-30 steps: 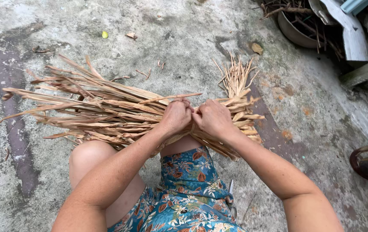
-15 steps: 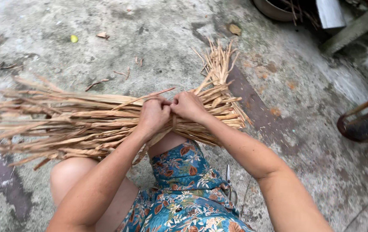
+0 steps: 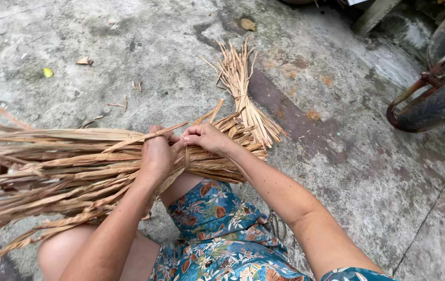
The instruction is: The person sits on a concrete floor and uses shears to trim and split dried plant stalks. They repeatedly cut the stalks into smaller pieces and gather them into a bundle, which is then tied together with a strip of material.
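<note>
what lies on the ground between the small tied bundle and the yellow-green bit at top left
In the head view, between the small tied bundle and the yellow-green bit lie only scattered dry leaf scraps on bare concrete ground.

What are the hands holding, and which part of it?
Both the left hand and right hand grip a bundle of dry leaf strips near its right end, pinching a thin strip wrapped around it.

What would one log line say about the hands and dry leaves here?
left hand: grips leaf bundle | right hand: pinches strip | small tied bundle: on concrete floor
</note>
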{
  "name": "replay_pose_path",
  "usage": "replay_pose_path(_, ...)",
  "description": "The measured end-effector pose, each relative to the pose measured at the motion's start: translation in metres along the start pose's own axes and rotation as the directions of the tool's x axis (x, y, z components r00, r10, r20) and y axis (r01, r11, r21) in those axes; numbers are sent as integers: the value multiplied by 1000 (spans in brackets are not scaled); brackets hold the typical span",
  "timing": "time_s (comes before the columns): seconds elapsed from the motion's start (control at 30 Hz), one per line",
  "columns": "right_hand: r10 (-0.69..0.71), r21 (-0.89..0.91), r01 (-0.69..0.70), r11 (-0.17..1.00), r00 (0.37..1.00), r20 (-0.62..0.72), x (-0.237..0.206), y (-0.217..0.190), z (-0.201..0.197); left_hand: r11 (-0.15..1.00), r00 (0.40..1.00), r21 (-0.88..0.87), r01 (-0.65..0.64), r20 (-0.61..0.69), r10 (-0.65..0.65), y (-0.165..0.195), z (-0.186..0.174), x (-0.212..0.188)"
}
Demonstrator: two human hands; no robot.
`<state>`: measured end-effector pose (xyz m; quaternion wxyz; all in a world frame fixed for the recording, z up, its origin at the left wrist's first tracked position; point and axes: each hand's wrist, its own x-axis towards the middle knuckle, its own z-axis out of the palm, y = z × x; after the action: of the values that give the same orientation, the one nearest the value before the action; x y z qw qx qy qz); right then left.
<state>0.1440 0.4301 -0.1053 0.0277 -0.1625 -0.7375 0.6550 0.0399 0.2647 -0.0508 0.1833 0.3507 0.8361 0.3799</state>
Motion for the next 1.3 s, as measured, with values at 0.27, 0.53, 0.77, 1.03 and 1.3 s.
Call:
replay_pose_path(0.27, -24, -320, -36, 947, 983, -182, -12, -24, 18, 1000, 993, 24, 13, 114, -15, -24, -5, 17)
replay_pose_path(0.53, -352, -457, 249, 854, 923, -156, -29, -23, 20, 999, 993, -33, 2, 119, 2, -30, -12, 17)
replay_pose_path(0.77, -324, -842, 248, 479, 942, 94, -66, -29, 13, 954, 954, 66, -293, -42, 296, 3, -20, -3)
replay_pose_path(1.03, -102, -625, -225, 748, 891, -442, -78, -33, -44, 728, 684, 15, -686, -329, 651, 25, -86, -18)
replay_pose_path(1.3, -158, -554, -538, 635, 611, -775, -83, -7, -182, 812, 777, -14, -584, -301, 554, 17, -90, -19)
